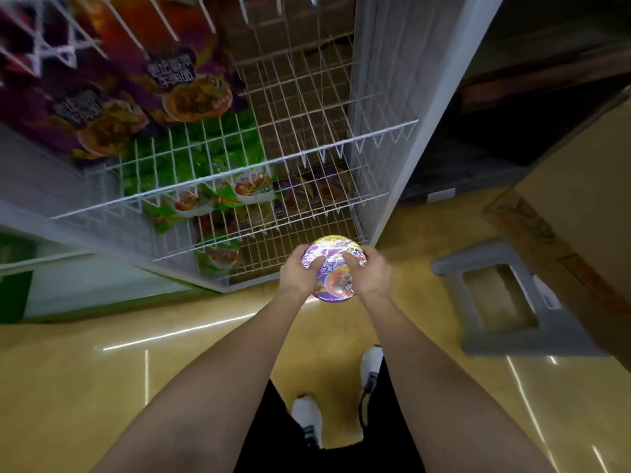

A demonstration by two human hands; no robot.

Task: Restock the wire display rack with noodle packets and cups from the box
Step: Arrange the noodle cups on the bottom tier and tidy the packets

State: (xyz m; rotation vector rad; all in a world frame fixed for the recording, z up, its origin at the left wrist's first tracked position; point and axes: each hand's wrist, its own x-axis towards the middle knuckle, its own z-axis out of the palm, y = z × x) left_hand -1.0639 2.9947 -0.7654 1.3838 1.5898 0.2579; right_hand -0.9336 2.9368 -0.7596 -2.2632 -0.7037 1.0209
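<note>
Both my hands hold one purple noodle cup [334, 273], lid up toward the camera. Left hand [300, 271] grips its left side, right hand [374, 273] its right side; thumbs lie over the lid, the other fingers curl round the wall below, mostly hidden. Neither hand is nearer, the grip is even.

Key relation: the cup hangs in the air just in front of the front right corner of the lowest shelf [259, 257] of the wire display rack [307, 158], at or just above its front rail. The open wire floor of that shelf lies straight ahead of my fingertips, beyond the cup. Cup axis runs roughly up-down, lid slightly tilted to me. My guess: the next move is a short push forward and down into that bare right part.

Green noodle cups [218, 254] sit on the left of the same shelf; more purple cups [307, 192] lie on the shelf above, far right.

Materials: cup looks shrink-wrapped, glossy, glare on the foil lid, round, likely light and slippery. Rack is thin white coated wire grid, so a small base could tip on the gaps. Floor [102, 387] is shiny yellow. A grey plastic stool [491, 336] and a cardboard box [580, 206] stand to my right.
</note>
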